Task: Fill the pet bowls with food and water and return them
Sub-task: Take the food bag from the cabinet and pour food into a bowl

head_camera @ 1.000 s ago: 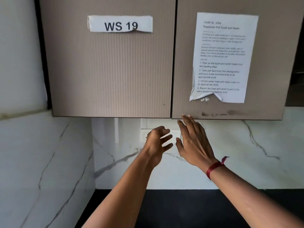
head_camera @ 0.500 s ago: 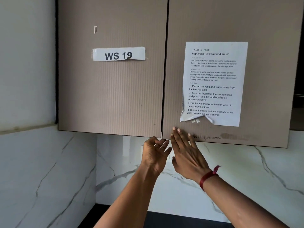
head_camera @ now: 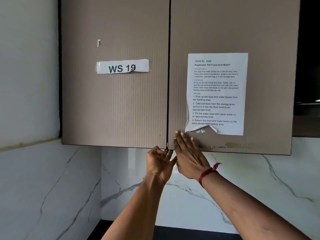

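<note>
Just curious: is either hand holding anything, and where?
Nothing clearly. The left hand curls its fingers at the bottom edge of the left cabinet door by the seam; the right hand lies flat on the right cabinet door.

cabinet doors [head_camera: 114, 104]: ribbed taupe | wall [head_camera: 259, 184]: white, grey-veined | wristband [head_camera: 206, 174]: red

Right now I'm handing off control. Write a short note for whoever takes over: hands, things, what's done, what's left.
Left hand: fingers loosely curled just under the bottom edge of the left cabinet door, holding nothing.
Right hand: fingers straight, flat on the lower corner of the right cabinet door, by the seam.
Things: both doors are shut, with the task sheet on the right one. No bowls, food or water in view.
Done: nothing visible.
Left: probably open the cabinet, then find bowls and food, fill, return.
</note>
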